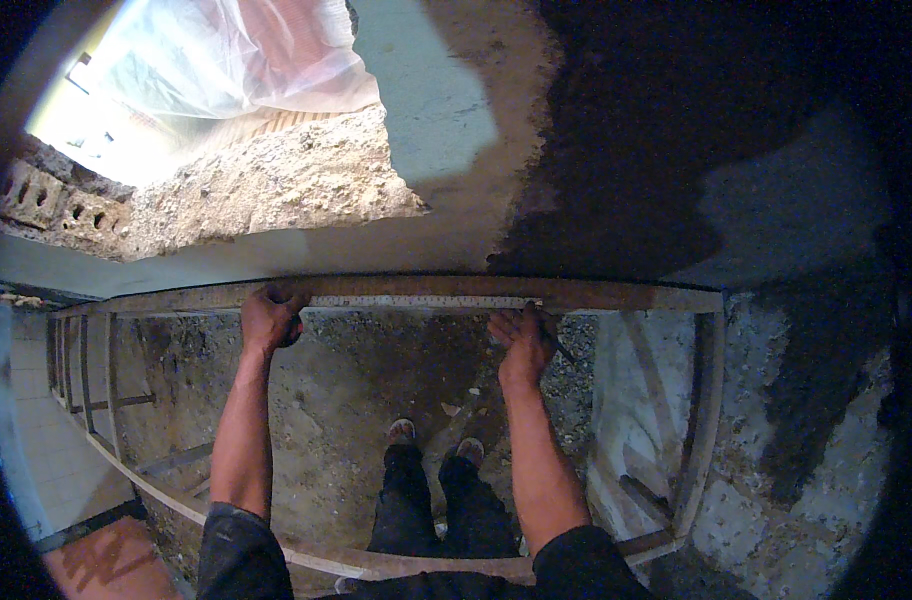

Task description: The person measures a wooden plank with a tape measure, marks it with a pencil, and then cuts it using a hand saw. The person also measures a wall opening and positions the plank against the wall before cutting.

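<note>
A pale measuring tape lies stretched along the far wooden beam of a frame. My left hand is closed at the tape's left end, thumb and fingers pressed on the beam; whether a tape case sits in the palm is hidden. At the tape's right end my right hand rests with its fingertips against the strip. From that hand's right side pokes a thin dark pencil-like stick, held between curled fingers.
The wooden frame surrounds me, with a near rail at my waist and a right post. Beyond the beam stands a wall with a broken opening, rough at its edge, and plastic sheeting. Below lies a dirt floor with gravel.
</note>
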`<move>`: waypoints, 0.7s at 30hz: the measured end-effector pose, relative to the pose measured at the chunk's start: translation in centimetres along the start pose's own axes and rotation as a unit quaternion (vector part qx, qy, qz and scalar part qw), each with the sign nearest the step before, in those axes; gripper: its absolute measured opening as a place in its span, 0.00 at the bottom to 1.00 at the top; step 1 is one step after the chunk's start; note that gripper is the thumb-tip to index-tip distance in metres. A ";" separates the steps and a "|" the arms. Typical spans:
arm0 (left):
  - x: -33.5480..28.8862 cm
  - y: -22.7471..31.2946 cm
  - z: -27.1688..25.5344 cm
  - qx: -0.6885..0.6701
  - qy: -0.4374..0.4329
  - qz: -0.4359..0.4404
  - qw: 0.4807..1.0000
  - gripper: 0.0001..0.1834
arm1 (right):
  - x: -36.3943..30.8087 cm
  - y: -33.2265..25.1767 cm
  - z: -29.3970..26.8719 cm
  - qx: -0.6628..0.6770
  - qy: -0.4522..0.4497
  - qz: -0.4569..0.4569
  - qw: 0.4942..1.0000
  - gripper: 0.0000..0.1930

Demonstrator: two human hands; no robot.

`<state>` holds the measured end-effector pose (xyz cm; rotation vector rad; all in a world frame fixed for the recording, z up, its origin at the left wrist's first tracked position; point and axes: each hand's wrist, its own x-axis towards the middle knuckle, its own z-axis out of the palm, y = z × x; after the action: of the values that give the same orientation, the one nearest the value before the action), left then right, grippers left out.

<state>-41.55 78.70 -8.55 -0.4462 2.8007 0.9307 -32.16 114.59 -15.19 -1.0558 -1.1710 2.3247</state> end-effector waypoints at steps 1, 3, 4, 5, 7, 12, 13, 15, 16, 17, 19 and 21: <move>0.2 -0.2 0.1 -0.001 0.001 0.003 1.000 0.21 | 0.0 0.0 0.0 -0.003 0.006 0.002 1.000 0.20; 0.4 -0.5 0.2 0.017 0.016 0.028 0.999 0.21 | 0.0 -0.1 0.1 -0.003 0.008 0.006 1.000 0.20; 0.5 -0.5 0.2 0.037 0.030 0.051 0.998 0.22 | -0.1 -0.1 0.2 -0.001 0.004 0.007 1.000 0.20; 0.6 -0.5 0.2 0.071 0.035 0.042 0.996 0.22 | -0.1 -0.2 0.2 0.001 0.000 0.008 1.000 0.19; 0.4 -0.3 0.1 0.019 0.014 0.042 0.999 0.21 | -0.3 -0.3 0.3 0.002 0.000 0.012 1.000 0.19; -0.3 0.8 -0.4 -0.004 -0.005 0.023 1.000 0.18 | -0.3 -0.6 0.3 0.000 0.001 0.022 1.000 0.19; -0.3 0.8 -0.4 0.001 0.000 0.038 0.999 0.18 | -0.2 -0.6 0.4 0.008 -0.001 0.024 1.000 0.19; -0.2 0.7 -0.3 0.000 -0.007 0.034 0.999 0.18 | -0.2 -0.4 0.3 0.015 -0.001 0.026 1.000 0.20; 0.0 0.6 -0.3 -0.006 -0.019 0.015 1.000 0.18 | -0.2 -0.3 0.2 0.015 0.001 0.026 1.000 0.21; 0.2 0.4 -0.2 -0.011 -0.030 -0.004 0.999 0.18 | -0.3 -0.1 0.0 0.021 -0.008 0.018 1.000 0.21; 0.7 0.0 0.0 0.050 0.008 0.059 0.997 0.18 | -0.5 0.0 -0.6 0.011 0.006 0.052 0.999 0.21; 1.1 -0.2 0.2 0.065 0.008 0.053 0.996 0.17 | -0.7 -0.5 -1.7 0.003 -0.003 0.034 0.999 0.20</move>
<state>-42.47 78.42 -9.08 -0.2907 2.9008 0.7617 -30.49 115.40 -15.14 -1.1051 -1.1457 2.3828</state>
